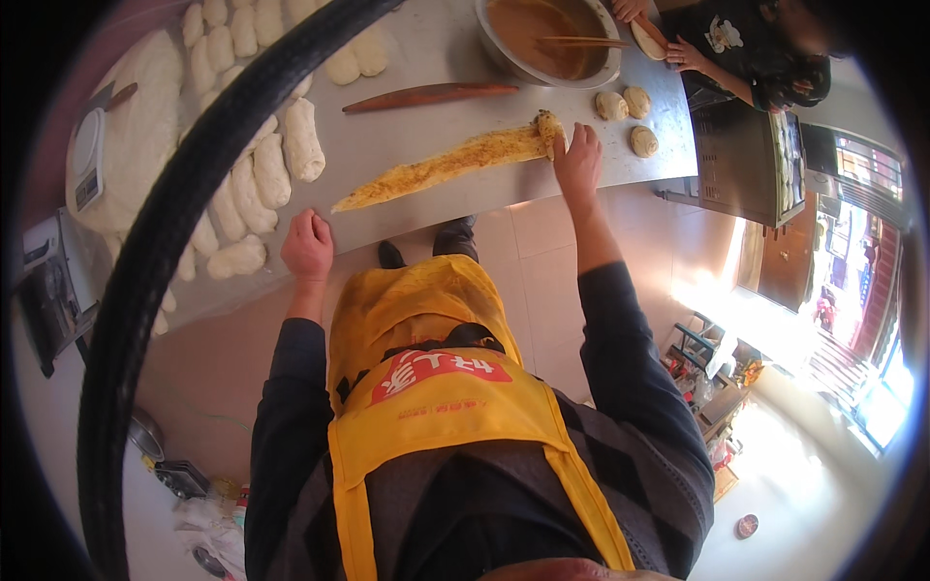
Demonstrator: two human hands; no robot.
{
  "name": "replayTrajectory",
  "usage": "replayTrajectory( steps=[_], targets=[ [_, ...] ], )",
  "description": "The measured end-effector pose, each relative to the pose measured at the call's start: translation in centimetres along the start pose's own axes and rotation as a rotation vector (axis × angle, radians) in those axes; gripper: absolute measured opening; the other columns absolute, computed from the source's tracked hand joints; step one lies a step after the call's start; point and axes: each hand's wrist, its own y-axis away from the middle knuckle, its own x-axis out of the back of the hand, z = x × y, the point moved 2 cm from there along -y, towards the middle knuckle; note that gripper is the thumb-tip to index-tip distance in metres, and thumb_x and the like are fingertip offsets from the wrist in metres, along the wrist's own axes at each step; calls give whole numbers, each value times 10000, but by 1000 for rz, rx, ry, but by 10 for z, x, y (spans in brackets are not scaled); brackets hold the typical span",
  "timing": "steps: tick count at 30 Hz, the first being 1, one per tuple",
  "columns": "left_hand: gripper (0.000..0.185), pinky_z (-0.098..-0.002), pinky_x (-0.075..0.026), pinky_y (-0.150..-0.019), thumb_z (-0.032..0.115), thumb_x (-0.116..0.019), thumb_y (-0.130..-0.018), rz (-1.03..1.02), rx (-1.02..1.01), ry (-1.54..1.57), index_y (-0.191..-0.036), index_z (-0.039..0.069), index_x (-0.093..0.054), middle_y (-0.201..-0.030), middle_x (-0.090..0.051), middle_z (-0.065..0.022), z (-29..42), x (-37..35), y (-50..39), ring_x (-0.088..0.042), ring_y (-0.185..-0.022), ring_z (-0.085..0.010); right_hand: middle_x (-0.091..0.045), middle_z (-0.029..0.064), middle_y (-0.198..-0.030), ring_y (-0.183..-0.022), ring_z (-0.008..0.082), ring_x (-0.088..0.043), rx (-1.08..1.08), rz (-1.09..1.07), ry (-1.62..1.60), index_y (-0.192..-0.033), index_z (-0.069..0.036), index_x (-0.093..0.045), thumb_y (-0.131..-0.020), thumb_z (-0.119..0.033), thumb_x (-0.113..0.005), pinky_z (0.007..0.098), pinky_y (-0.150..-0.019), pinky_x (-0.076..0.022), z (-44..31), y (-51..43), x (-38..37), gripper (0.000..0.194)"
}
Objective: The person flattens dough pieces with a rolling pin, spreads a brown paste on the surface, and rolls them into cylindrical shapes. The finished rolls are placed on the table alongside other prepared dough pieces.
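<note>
A long flat strip of dough (443,163), coated with a brown paste, lies across the metal table. Its right end is rolled into a small coil (550,129). My right hand (579,161) grips that coil with thumb and fingers. Beside the strip's pointed left tip, at the table's front edge, my left hand (307,245) is curled into a fist, apart from the dough. Nothing shows in it. Behind the strip rests a tapered wooden rolling pin (429,96). Several plain dough logs (304,141) lie to the left of it.
A metal bowl (614,69) holds brown paste and chopsticks (581,42). Three round coiled dough pieces (644,141) sit at the right. A co-worker's hand (686,54) works dough there. A scale (89,156) stands by a dough slab (149,94). A black tube (145,247) arcs across my view.
</note>
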Motion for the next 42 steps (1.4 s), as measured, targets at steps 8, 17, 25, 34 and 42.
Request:
replayTrajectory(
  steps=[8, 17, 25, 34, 42],
  targets=[
    [85, -439, -569, -626, 158, -673, -971, 17, 6, 5, -1056, 154, -672, -908, -700, -56, 2, 4, -3, -699, -760, -327, -705, 239, -1171, -1081, 447, -662, -78, -224, -58, -1169, -58, -726, -890, -226, -747, 529, -918, -553, 16, -25, -30, 326],
    [96, -447, -569, -614, 167, -685, -970, 5, 23, 15, -1065, 159, -668, -909, -699, -58, 2, 3, -1, -700, -744, -325, -644, 171, -1309, -1175, 419, -604, 307, -58, 40, -1291, -55, -674, -923, -210, -740, 515, -997, -521, -23, 6, -13, 405],
    [102, -444, -577, -641, 174, -680, -976, -1, 39, 38, -1076, 158, -672, -933, -704, -55, 7, 6, -4, -703, -769, -330, -553, 272, -1510, -1420, 468, -496, 217, -93, -88, -1455, 37, -538, -972, -178, -683, 548, -1172, -424, -37, 54, -57, 548],
    [106, -439, -579, -647, 170, -678, -974, -38, 51, 54, -1079, 153, -677, -945, -705, -63, 7, 2, -3, -703, -784, -336, -626, 219, -1388, -1279, 415, -596, 209, -85, 193, -1352, -8, -624, -952, -132, -632, 549, -1027, -515, -59, 41, -62, 418],
    [120, -432, -581, -655, 162, -693, -961, -1, 42, 53, -1079, 141, -684, -932, -703, -63, 6, 4, -5, -703, -782, -333, -578, 270, -1471, -1362, 465, -539, 465, -24, -174, -1395, 30, -598, -972, -196, -696, 552, -1110, -452, -57, 36, -51, 490]
  ],
)
